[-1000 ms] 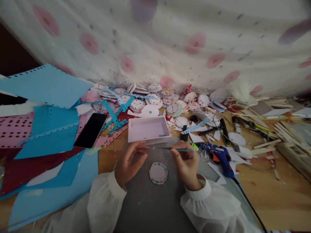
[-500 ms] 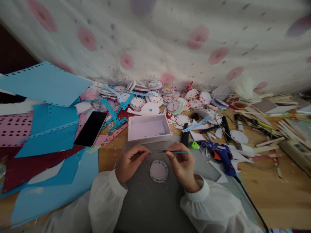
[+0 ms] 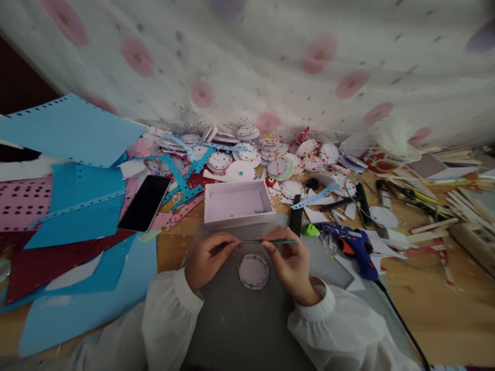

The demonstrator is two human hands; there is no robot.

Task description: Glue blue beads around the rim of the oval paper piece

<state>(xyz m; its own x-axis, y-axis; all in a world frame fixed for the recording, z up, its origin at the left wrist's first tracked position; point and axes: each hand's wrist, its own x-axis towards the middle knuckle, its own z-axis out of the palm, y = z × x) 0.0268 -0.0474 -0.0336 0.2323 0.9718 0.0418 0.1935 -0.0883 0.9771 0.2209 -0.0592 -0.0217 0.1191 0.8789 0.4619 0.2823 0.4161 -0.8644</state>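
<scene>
My right hand (image 3: 288, 260) is closed on a thin dark teal tool with a fine pointed tip (image 3: 279, 241), which looks like a pair of tweezers and points left. Opposite it, my left hand (image 3: 212, 259) pinches finger and thumb together close to that tip; whatever lies between them is too small to make out. Below and between both hands, a small round white disc (image 3: 253, 271) with coloured dots round its rim lies on the grey mat (image 3: 240, 330). Just beyond my fingers stands a shallow white box (image 3: 237, 203) with a few tiny blue bits inside.
A blue glue gun (image 3: 358, 250) with a black cord lies to the right. Behind the box is a pile of dotted white discs (image 3: 247, 152). At left are a black phone (image 3: 145, 203) and blue sheets (image 3: 87, 206). Wooden sticks (image 3: 469, 211) lie far right.
My hands stay in nearly the same pose, with the left fingertips slightly nearer the tool's tip. The view has shifted a little.
</scene>
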